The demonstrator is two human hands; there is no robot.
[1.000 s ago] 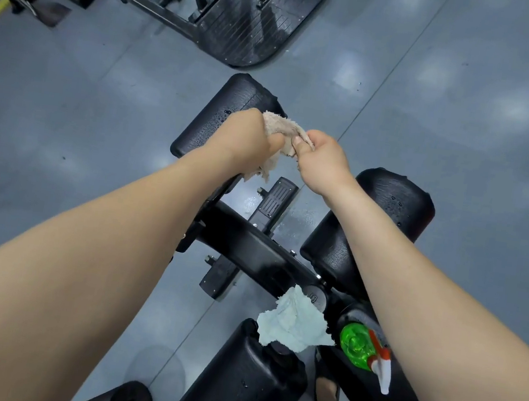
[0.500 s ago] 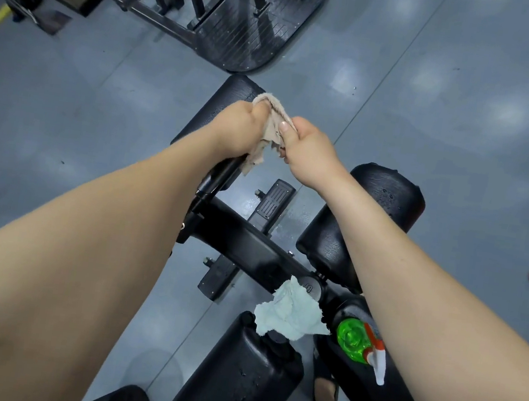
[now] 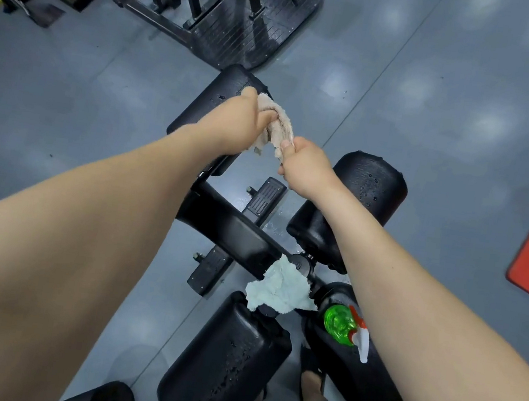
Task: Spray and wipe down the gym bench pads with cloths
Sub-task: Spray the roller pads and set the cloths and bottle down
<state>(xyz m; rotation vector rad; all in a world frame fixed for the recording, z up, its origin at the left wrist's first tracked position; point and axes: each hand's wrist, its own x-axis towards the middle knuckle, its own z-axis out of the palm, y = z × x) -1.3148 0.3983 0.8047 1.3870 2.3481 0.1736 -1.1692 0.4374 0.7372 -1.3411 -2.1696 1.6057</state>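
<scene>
Readying the wipe, seemingly: stretching beige cloth (image 3: 275,123) between left hand (image 3: 233,121) and right hand (image 3: 305,165), both clenched on it, by far-left pad's (image 3: 215,96) right edge (wet-beaded). Next, probably: pressing down, rubbing.

Crumpled beige cloth (image 3: 275,123) near wet black pad (image 3: 209,101).

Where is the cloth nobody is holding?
Find the black bench frame in the middle. Follow it toward the person to the green spray bottle; a crumpled cloth lies just left of it. It is pale mint and untouched, while the beige cloth is gripped by the left hand and right hand.
</scene>
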